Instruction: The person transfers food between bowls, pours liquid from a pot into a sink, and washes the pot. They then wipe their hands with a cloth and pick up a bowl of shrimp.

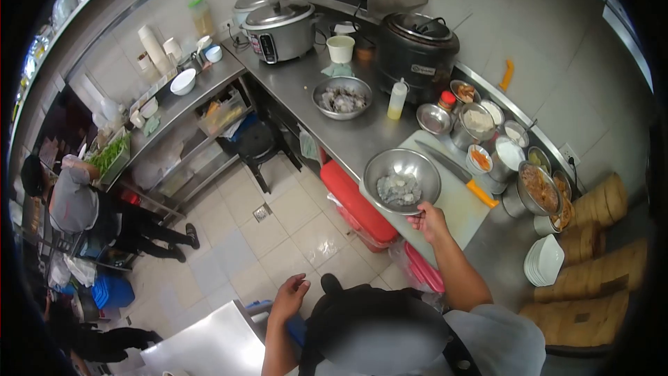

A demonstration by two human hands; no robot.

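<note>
My right hand [429, 223] grips the near rim of a metal mixing bowl [426, 167]. Inside the bowl sits a small heap of pale, greyish raw pieces, seemingly peeled shrimp [399, 189]. The bowl stands over the left part of a pale cutting board [456, 219]. A knife with an orange handle [481, 194] lies on the board, right of the bowl. My left hand [290, 296] hangs over the floor, away from the counter, fingers loosely curled and apart with nothing in them.
Behind, a second metal bowl [342, 113] holds greyish seafood beside a squeeze bottle [397, 99]. Ingredient bowls such as one of minced filling [539, 188] line the wall, near stacked white plates [543, 262] and bamboo steamers [591, 282]. A co-worker [76, 198] stands at the left.
</note>
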